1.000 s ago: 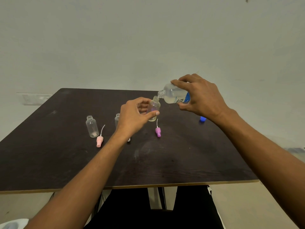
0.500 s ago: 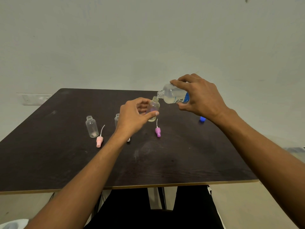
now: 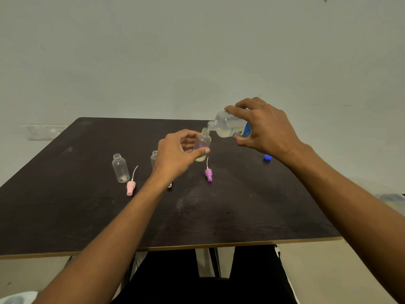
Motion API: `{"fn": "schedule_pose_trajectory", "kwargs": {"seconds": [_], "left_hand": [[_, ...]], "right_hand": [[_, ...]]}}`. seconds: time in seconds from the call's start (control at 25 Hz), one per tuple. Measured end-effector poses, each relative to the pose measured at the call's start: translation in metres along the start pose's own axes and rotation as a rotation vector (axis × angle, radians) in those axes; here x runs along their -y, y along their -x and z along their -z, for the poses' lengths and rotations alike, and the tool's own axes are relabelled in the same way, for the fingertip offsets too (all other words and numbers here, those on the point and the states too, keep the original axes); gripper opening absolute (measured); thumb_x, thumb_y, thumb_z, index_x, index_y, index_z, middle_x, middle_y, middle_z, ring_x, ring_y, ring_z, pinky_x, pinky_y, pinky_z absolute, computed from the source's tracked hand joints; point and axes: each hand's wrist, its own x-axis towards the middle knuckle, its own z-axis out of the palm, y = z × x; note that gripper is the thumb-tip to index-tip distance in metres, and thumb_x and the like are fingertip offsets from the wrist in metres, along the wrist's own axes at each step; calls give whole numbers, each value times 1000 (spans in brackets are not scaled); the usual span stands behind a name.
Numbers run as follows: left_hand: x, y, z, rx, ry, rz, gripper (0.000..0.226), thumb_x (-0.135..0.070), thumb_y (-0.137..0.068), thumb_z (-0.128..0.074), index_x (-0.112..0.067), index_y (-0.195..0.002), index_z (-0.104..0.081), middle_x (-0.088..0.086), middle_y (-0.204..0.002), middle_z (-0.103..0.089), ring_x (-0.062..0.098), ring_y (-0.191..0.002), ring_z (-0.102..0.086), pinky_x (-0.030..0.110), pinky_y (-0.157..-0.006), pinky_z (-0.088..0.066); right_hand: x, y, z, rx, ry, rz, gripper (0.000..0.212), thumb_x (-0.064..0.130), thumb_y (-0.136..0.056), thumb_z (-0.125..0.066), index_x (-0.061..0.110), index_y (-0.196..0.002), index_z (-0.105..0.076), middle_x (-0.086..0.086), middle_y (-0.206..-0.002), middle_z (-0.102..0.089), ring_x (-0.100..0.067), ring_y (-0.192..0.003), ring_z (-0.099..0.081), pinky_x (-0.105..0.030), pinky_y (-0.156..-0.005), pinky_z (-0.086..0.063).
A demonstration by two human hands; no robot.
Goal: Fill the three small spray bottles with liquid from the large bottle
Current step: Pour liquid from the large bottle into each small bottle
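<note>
large bottle (image 3: 230, 128) in right hand (image 3: 266, 130) | tipped over small bottle (image 3: 202, 144) | left hand (image 3: 175, 156) grips it

Large bottle (image 3: 230, 127) — clear plastic, blue-and-white label, uncapped, tipped nearly horizontal with its neck pointing left, a little pale liquid pooled along its lower side. Its mouth sits just above the open mouth of a small clear bottle (image 3: 202, 144) held off the tabletop, tilted slightly, a thin layer of liquid at its bottom. Second small bottle (image 3: 120, 168) — empty, uncapped, upright, left on the tabletop. Third small bottle (image 3: 154, 157) stands upright in the middle, mostly hidden.
</note>
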Motion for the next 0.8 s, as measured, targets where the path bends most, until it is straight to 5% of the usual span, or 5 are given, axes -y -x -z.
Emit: {"fn": "schedule_pose_trajectory", "kwargs": {"seconds": [0.8], "left_hand": [[-2, 2, -1, -7, 3, -4, 41, -34, -74, -95, -27, -110, -77, -17, -99, -77, -13, -92, -70, 3, -80, -52]], "right_hand": [[1, 0, 3, -15, 25, 6, 72, 35, -83, -82, 30, -150, -55, 1, -136, -64, -24, -123, -58, -32, -74, -47]]}}
